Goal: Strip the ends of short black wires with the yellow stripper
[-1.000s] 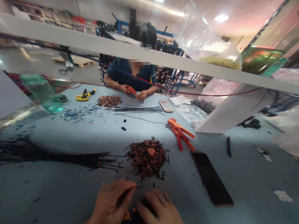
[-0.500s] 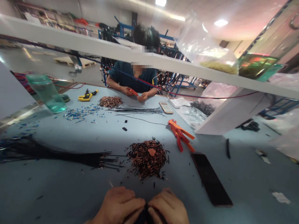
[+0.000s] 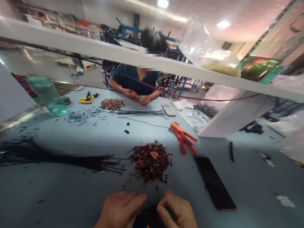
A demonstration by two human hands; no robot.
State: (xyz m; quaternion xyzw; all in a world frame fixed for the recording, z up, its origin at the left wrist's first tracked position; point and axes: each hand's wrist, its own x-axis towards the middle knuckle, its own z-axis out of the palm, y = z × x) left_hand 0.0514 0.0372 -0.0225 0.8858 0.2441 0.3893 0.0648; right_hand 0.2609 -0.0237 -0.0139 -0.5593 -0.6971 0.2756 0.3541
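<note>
At the bottom edge my left hand (image 3: 123, 209) is closed, thumb pressed toward the fingers. My right hand (image 3: 177, 209) is pinched closed just beside it. A short thin dark strand shows in the gap between them, too small to name surely. Below them is a dark shape (image 3: 152, 215) with a bit of yellow at the frame's edge; its kind is unclear. What the fingers hold is hidden. Just beyond lies a pile of short black and copper-coloured wire pieces (image 3: 149, 164). A bundle of black wires (image 3: 78, 160) stretches to the left of it.
Red-and-orange wire strippers (image 3: 182, 137) and a black phone (image 3: 215, 182) lie on the right. Farther back are a green bottle (image 3: 48, 96), a yellow-black hand tool (image 3: 89, 97) and blue-tipped pieces (image 3: 82, 115). A co-worker (image 3: 140, 79) sits opposite, behind a white beam (image 3: 95, 55).
My hands have moved slightly apart, the right one shifting right and turning. More of the dark shape now shows between them. The co-worker's head has moved slightly right.
</note>
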